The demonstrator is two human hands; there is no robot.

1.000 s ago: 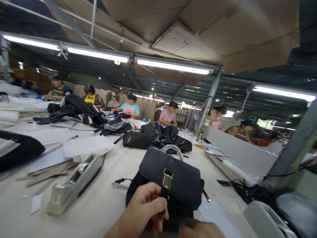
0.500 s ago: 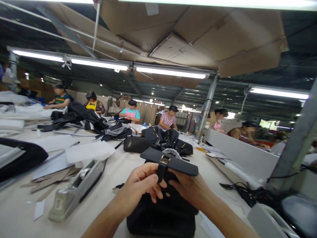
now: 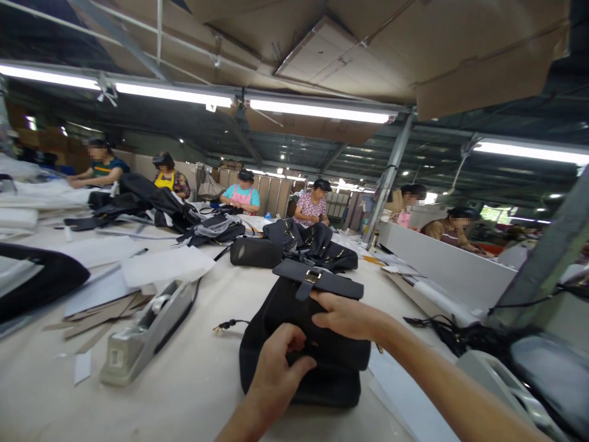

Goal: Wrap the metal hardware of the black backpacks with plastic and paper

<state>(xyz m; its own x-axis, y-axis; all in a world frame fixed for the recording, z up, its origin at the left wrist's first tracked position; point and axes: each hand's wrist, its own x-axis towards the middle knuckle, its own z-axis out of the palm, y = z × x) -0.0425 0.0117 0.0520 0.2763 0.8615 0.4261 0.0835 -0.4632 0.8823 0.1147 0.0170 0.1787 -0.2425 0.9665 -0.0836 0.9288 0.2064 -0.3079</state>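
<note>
A black backpack (image 3: pixel 276 319) stands upright on the table in front of me. Its flap (image 3: pixel 338 284) carries a gold buckle (image 3: pixel 313 277) and a short strap tab (image 3: pixel 304 290). My right hand (image 3: pixel 347 316) lies against the bag front just below the flap, fingers stretched, the index fingertip at the tab. Lower on the front is my left hand (image 3: pixel 280 362), fingers bent and thumb apart, near a small metal fitting (image 3: pixel 315 344). Nothing shows between its thumb and fingers. A cord with a gold end (image 3: pixel 221 326) sticks out at the bag's left.
A tape dispenser (image 3: pixel 142 337) stands at left beside cardboard pieces (image 3: pixel 99 316) and white sheets (image 3: pixel 168 265). More black bags (image 3: pixel 308 242) are piled ahead. Another dispenser (image 3: pixel 510 399) and black straps (image 3: pixel 455 337) lie at right. Several co-workers sit beyond the table.
My left hand has let go of the strap tab and moved down to the bag's front. The flap has dropped back from my right hand, which now lies below it, over the front.
</note>
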